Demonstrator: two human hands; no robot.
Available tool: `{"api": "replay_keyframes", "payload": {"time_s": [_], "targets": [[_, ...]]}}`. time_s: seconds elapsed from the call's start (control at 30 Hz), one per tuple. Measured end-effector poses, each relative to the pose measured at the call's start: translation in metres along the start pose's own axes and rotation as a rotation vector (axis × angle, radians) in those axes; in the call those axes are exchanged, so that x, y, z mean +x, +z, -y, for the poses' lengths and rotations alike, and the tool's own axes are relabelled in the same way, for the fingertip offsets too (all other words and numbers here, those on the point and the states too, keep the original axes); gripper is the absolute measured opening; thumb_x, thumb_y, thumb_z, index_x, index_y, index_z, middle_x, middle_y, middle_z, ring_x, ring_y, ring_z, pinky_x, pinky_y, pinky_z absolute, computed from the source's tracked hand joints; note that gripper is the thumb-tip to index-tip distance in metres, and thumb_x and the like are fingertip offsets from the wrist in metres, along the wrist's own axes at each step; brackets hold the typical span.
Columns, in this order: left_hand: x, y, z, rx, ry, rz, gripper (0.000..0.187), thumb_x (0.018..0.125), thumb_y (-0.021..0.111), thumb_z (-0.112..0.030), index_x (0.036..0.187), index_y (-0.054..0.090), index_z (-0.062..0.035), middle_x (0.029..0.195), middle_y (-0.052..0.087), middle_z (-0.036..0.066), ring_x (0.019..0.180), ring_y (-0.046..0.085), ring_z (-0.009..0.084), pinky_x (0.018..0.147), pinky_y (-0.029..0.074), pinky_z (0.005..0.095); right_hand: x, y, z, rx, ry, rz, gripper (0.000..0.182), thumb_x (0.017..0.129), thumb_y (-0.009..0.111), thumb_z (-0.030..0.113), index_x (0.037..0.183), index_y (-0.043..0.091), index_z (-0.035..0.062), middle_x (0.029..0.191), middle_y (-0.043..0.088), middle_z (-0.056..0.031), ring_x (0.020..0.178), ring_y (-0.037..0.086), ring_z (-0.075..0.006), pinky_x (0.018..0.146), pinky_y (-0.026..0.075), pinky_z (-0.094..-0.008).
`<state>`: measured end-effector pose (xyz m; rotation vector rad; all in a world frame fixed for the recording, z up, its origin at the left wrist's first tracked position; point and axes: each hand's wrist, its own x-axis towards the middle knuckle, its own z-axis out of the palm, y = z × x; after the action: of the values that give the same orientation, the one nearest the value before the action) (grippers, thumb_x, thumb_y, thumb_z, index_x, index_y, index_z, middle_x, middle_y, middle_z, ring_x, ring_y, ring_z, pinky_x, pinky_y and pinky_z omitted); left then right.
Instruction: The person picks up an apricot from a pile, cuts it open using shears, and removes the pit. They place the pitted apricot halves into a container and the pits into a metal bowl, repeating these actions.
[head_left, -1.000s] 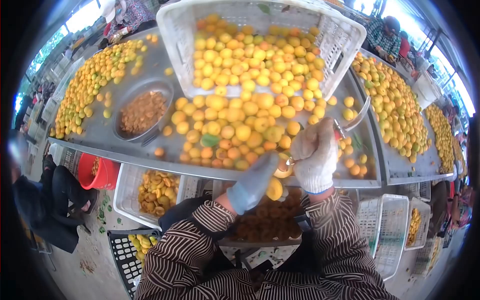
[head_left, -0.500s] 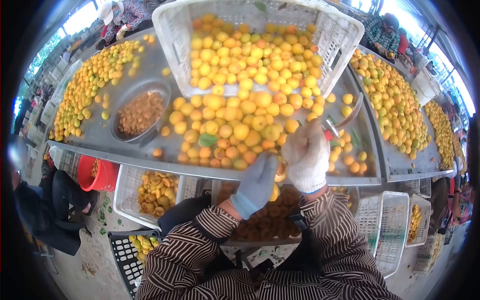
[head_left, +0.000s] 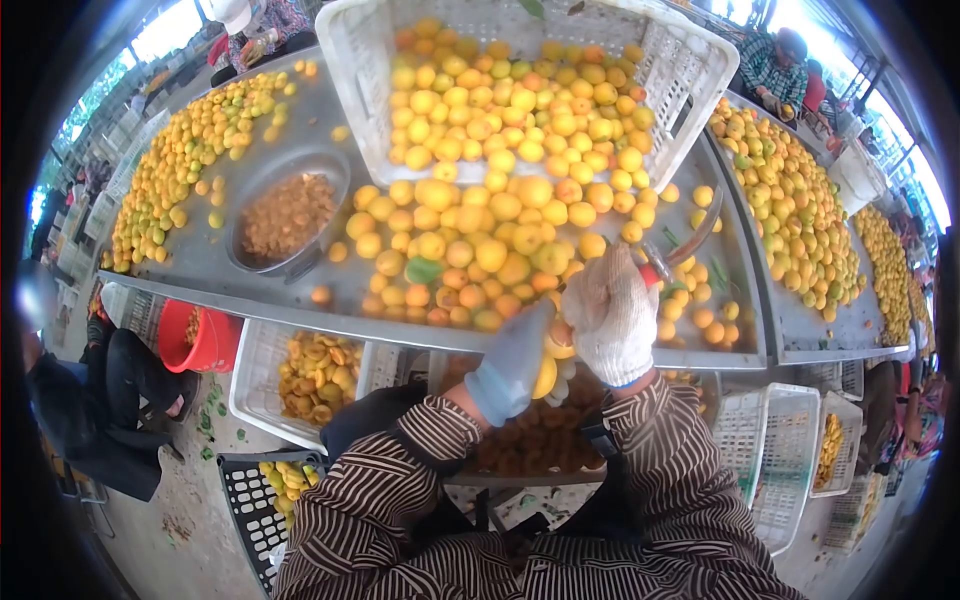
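My left hand, in a grey-blue glove, is closed around an apricot just over the table's front edge. A yellow apricot piece shows beneath its fingers. Right beside it, my right hand, in a white knit glove, grips a knife with a red handle. The knife's curved blade points up and to the right, away from the fruit. Its fingertips are partly hidden, touching or close to the apricot. Loose apricots lie on the metal table just beyond both hands.
A white crate lies tipped, spilling apricots onto the metal table. A metal bowl of brown pits sits left. Below are a tub of brownish pieces, a crate of halves and a red bucket. Other people work around.
My left hand has dipped slightly and is blurred; more of the yellow piece shows below it. My right hand still holds the knife in nearly the same place. The view has shifted slightly.
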<state>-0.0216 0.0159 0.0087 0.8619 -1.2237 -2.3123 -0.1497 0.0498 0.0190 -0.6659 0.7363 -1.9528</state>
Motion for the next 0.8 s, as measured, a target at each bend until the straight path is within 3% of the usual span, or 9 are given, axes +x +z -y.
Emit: {"api": "replay_keyframes", "payload": {"time_s": [0.07,0.23,0.3,0.43,0.5,0.53,0.57,0.63,0.8], "targets": [[0.000,-0.001,-0.001,-0.022,-0.010,0.005,0.040,0.099,0.038,-0.041,0.096,0.052,-0.0030,0.071,0.058,0.012,0.045,0.054,0.0221,0.037,0.046,0.0326,0.002,-0.008,-0.004,0.199,0.070,0.106,0.013,0.098,0.050,0.016,0.088,0.050,0.0062,0.068,0.044,-0.0015,0.057,0.045,-0.0153,0.047,0.033,-0.0290],[0.004,-0.008,0.008,-0.111,-0.059,0.027,0.031,0.096,0.041,-0.033,0.097,0.053,-0.0042,0.070,0.057,0.011,0.046,0.055,0.0231,0.037,0.045,0.0341,-0.001,-0.006,0.004,0.066,0.071,0.191,0.018,0.099,0.047,0.019,0.087,0.050,0.0061,0.071,0.045,-0.0020,0.058,0.045,-0.0167,0.049,0.034,-0.0297],[0.012,-0.016,0.023,-0.354,-0.238,0.148,0.030,0.096,0.043,-0.033,0.097,0.054,-0.0059,0.070,0.058,0.011,0.046,0.055,0.0235,0.038,0.045,0.0349,-0.003,-0.002,0.003,0.037,0.095,0.247,0.019,0.099,0.047,0.020,0.086,0.050,0.0062,0.071,0.045,-0.0022,0.058,0.045,-0.0170,0.049,0.034,-0.0298],[0.014,-0.012,0.016,-0.398,-0.212,0.219,0.032,0.098,0.044,-0.038,0.098,0.054,-0.0075,0.072,0.059,0.011,0.048,0.055,0.0240,0.040,0.045,0.0352,-0.004,0.020,-0.003,0.246,0.039,-0.067,0.025,0.099,0.051,0.018,0.076,0.046,0.0082,0.061,0.041,-0.0012,0.050,0.040,-0.0142,0.048,0.033,-0.0284],[0.007,-0.001,0.000,-0.173,-0.058,0.093,0.036,0.099,0.045,-0.043,0.100,0.053,-0.0078,0.071,0.059,0.011,0.050,0.056,0.0235,0.042,0.044,0.0346,0.002,0.021,0.010,-0.056,-0.087,0.012,0.027,0.100,0.051,0.018,0.074,0.049,0.0084,0.059,0.042,-0.0009,0.049,0.041,-0.0136,0.048,0.033,-0.0278],[0.008,-0.008,0.002,-0.170,-0.051,0.159,0.038,0.103,0.037,-0.036,0.119,0.051,-0.0038,0.079,0.057,0.008,0.062,0.057,0.0153,0.054,0.050,0.0302,0.005,0.019,0.018,-0.064,-0.092,0.079,0.025,0.099,0.053,0.017,0.076,0.054,0.0073,0.060,0.046,0.0002,0.051,0.043,-0.0112,0.048,0.034,-0.0269],[0.007,-0.008,-0.002,-0.168,-0.045,0.158,0.038,0.103,0.037,-0.036,0.119,0.051,-0.0038,0.079,0.057,0.008,0.062,0.057,0.0153,0.054,0.050,0.0302,0.005,0.022,0.024,-0.220,-0.062,-0.098,0.021,0.098,0.055,0.017,0.083,0.062,0.0044,0.060,0.048,0.0022,0.052,0.042,-0.0075,0.049,0.033,-0.0259],[0.005,-0.008,-0.008,-0.128,-0.063,0.065,0.042,0.105,0.034,-0.037,0.124,0.049,-0.0027,0.082,0.059,0.009,0.063,0.058,0.0166,0.056,0.051,0.0305,0.007,0.018,0.044,-0.452,0.103,-0.069,0.021,0.095,0.061,0.020,0.094,0.068,0.0001,0.068,0.058,0.0015,0.057,0.050,-0.0071,0.052,0.039,-0.0256],[0.002,-0.015,-0.013,0.000,0.151,-0.028,0.045,0.106,0.033,-0.040,0.117,0.053,-0.0015,0.084,0.062,0.009,0.068,0.062,0.0195,0.060,0.053,0.0315,0.002,0.008,0.028,-1.055,0.134,0.148,0.032,0.089,0.070,0.024,0.111,0.068,0.0010,0.088,0.070,-0.0084,0.079,0.066,-0.0141,0.070,0.052,-0.0273]]}}
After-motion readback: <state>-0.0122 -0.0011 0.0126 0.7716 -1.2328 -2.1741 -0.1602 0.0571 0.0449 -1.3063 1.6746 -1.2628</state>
